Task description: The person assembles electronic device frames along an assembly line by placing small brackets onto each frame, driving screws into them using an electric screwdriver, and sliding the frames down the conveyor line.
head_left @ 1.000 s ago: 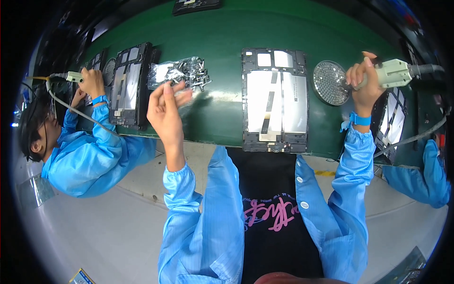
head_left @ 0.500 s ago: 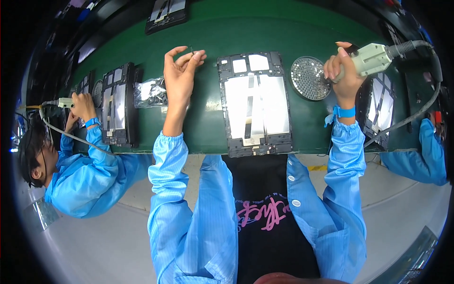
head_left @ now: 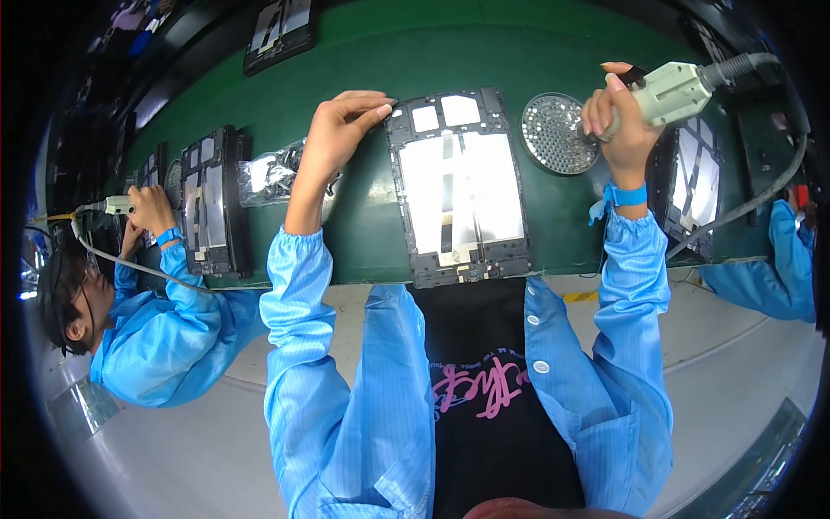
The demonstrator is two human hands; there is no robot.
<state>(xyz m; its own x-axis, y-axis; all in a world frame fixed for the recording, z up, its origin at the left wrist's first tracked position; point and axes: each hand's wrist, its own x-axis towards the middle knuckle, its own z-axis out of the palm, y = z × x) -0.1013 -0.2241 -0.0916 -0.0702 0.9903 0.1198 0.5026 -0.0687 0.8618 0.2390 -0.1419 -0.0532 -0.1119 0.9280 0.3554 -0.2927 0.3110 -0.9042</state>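
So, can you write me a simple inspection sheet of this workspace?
Surface: green tabletop, shiny.
Job's things: flat tablet-like device, its innards showing; round dotted dish to its right.
Clutter: clear plastic bag with small dark parts, partly hidden by the left forearm.
Grippers: bare hands; left hand has fingertips at the device's upper left corner, anything pinched unclear; right hand grips a pale corded tool.
Cables: grey cord loops from that tool at far right.
Surroundings: blue-clad co-worker at left; similar device nearby.
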